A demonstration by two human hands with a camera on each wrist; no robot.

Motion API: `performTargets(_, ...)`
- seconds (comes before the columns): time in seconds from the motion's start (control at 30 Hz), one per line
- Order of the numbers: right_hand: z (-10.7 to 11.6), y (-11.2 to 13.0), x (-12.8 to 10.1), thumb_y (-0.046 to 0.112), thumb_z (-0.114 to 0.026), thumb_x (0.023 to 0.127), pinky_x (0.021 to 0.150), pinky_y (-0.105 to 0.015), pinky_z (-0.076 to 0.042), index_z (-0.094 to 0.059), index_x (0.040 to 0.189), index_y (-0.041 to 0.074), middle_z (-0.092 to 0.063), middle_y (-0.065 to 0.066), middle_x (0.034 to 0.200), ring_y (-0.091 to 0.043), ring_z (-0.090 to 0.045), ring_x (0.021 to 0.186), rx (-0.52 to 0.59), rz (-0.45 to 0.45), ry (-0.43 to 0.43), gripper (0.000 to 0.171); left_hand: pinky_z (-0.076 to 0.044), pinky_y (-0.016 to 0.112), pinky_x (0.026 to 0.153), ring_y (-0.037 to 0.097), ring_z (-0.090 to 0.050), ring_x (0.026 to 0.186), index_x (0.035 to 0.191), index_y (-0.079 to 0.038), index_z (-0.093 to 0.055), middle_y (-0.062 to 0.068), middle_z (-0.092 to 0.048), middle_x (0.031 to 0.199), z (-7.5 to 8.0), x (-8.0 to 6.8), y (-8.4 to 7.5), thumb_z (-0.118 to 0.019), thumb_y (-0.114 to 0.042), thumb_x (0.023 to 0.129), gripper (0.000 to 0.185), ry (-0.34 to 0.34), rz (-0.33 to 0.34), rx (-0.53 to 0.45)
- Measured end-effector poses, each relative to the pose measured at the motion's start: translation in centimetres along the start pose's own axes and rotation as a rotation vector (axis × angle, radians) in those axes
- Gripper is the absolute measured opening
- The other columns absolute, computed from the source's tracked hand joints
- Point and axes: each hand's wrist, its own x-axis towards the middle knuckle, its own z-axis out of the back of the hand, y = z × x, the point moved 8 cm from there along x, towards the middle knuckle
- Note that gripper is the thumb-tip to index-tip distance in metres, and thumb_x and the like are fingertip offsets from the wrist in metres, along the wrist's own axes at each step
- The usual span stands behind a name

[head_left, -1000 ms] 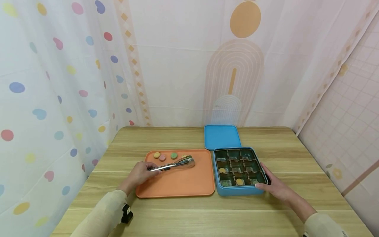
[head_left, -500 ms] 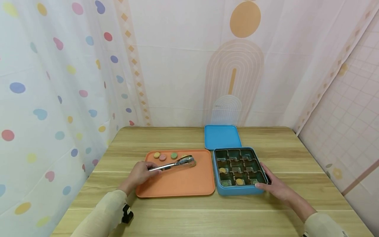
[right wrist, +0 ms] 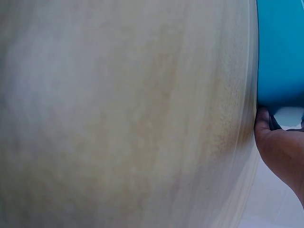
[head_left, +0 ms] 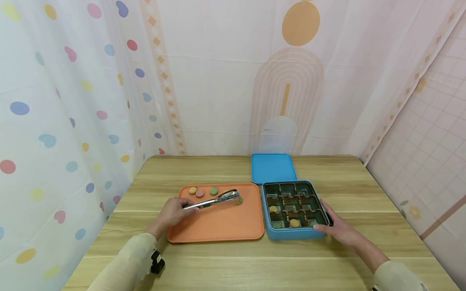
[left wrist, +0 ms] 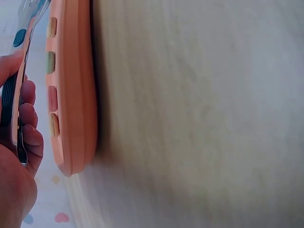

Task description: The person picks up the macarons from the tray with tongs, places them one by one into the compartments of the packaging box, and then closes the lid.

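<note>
My left hand [head_left: 175,212] holds metal tongs [head_left: 211,202] with dark grips, slanting over an orange tray [head_left: 218,226]. The tongs' head overlaps a yellow macaron [head_left: 227,191] and lies right by a green macaron [head_left: 238,200]. Farther left along the tray's back sit another yellow macaron [head_left: 192,190], a pink one [head_left: 200,193] and a green one [head_left: 213,190]. My right hand [head_left: 340,228] grips the right front corner of a blue box [head_left: 291,234], thumb at the front rim, fingers along the side. Yellow and green macarons lie in some compartments of its dark divided insert [head_left: 290,204].
A blue lid [head_left: 273,168] lies behind the box, by the tray's back right corner. The wooden table [head_left: 204,266] ends at patterned curtains [head_left: 218,101] at the back and sides.
The tongs' head has lifted slightly and looks narrower; more of the green macaron beside it shows. Box, tray and right hand have kept their places.
</note>
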Motion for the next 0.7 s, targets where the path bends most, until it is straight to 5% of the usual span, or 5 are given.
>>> performTargets(0.37, 0.0, 0.0, 0.0, 0.028, -0.069, 0.095, 0.106, -0.074, -0.004, 0.003, 0.161, 0.015, 0.009, -0.028, 0.16, -0.054, 0.008, 0.143, -0.015, 0.005, -0.003, 0.099, -0.04, 0.028, 0.062, 0.014, -0.05, 0.07, 0.089, -0.012, -0.077, -0.005, -0.066, 0.08, 0.2, -0.1, -0.6, -0.079, -0.025, 0.086, 0.013, -0.016, -0.025, -0.009)
performTargets(0.7, 0.0, 0.0, 0.0, 0.028, -0.069, 0.095, 0.106, -0.073, -0.003, 0.004, 0.16, 0.014, 0.009, -0.028, 0.16, -0.054, 0.007, 0.143, -0.013, 0.015, -0.003, 0.099, -0.036, 0.026, 0.054, 0.013, -0.045, 0.059, 0.086, -0.013, -0.076, -0.005, -0.057, 0.063, 0.4, 0.4, -1.6, -0.079, -0.03, 0.086, 0.018, -0.032, -0.023, -0.014)
